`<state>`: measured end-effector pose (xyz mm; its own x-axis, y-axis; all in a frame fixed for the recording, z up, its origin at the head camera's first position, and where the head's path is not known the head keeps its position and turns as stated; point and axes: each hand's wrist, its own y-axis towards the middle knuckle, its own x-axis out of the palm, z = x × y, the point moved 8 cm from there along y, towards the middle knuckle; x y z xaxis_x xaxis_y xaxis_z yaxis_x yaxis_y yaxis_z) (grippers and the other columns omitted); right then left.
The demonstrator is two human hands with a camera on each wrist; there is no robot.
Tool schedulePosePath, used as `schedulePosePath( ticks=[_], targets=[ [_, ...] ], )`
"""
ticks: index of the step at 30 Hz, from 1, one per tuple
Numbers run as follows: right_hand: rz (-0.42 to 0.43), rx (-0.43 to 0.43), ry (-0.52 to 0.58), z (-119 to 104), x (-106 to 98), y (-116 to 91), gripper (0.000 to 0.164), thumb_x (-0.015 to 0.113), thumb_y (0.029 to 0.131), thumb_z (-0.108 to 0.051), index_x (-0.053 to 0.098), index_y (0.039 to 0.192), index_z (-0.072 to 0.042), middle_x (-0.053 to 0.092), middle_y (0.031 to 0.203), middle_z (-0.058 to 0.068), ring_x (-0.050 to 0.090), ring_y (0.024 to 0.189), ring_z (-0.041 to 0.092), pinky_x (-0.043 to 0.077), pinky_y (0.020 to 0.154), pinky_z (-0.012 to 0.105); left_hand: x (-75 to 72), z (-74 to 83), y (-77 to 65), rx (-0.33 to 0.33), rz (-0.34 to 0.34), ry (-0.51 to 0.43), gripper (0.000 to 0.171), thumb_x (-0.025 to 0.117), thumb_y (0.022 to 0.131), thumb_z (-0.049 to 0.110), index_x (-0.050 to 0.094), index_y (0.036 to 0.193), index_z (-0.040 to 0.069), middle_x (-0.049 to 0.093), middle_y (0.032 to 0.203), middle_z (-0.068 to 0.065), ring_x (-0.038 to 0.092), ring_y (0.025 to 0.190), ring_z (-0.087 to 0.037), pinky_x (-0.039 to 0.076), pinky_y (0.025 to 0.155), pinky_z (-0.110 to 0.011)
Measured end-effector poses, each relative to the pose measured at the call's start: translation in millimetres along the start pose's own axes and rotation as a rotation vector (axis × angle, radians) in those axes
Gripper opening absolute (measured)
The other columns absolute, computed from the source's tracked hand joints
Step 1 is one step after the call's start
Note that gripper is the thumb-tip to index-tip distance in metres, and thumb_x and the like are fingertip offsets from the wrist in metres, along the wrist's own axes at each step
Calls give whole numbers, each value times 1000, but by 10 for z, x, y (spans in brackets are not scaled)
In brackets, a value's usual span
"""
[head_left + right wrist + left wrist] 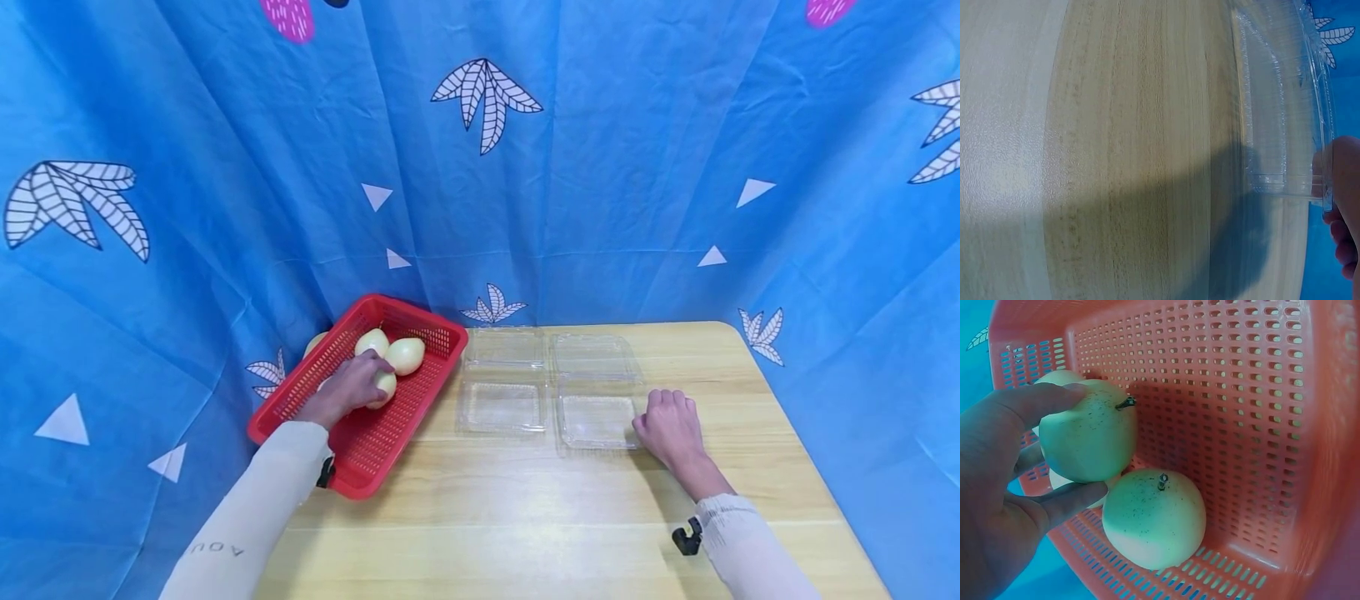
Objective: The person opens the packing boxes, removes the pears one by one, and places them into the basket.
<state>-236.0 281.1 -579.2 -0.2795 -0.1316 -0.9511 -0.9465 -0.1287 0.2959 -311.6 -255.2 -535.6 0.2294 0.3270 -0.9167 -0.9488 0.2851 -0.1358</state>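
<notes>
My left hand (347,390) reaches into a red plastic basket (367,442) and grips a pale yellow-green pear (1091,434) between thumb and fingers. Another pear (1155,519) with a short dark stem lies right beside it, and more pears (406,356) show beyond the hand in the head view. On the right, my right hand (672,429) has its fingers curled at the right edge of a clear plastic clamshell box (598,423), which lies unfolded. The right wrist view shows the thumb and fingers pinching that box's rim (1325,181).
A second clear clamshell box (502,408), also unfolded, lies between the basket and the first box. All stand on a light wooden table (480,517). A blue patterned curtain (615,167) hangs behind and along both sides.
</notes>
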Motion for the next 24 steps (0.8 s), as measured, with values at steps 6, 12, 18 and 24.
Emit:
schedulePosePath(
  ticks=[6,12,18,24],
  targets=[
    [-10,2,-9,3,8,-1,25,66,85,-17,48,74,-4,52,71,14,50,72,33,43,67,44,54,39,43,17,-8,37,53,90,76,14,73,126,5,65,122,-14,63,104,-29,61,92,-48],
    [-25,5,-21,0,25,-7,24,65,86,-18,49,75,-3,53,73,14,51,73,34,44,68,44,117,47,44,-7,-30,48,52,89,78,16,73,126,5,64,122,-14,62,105,-30,58,97,-52],
    [-28,6,-20,-9,18,-1,24,64,87,-18,49,75,-3,53,72,14,51,73,34,44,67,44,122,37,35,-20,-30,53,52,89,78,16,72,127,6,64,121,-14,62,103,-29,57,94,-51],
    [-13,4,-25,-11,8,-5,24,64,86,-17,49,75,-3,53,72,14,51,73,34,44,67,45,127,26,41,-10,-22,55,51,87,79,16,72,127,5,64,120,-14,62,100,-28,59,90,-47]
  ],
)
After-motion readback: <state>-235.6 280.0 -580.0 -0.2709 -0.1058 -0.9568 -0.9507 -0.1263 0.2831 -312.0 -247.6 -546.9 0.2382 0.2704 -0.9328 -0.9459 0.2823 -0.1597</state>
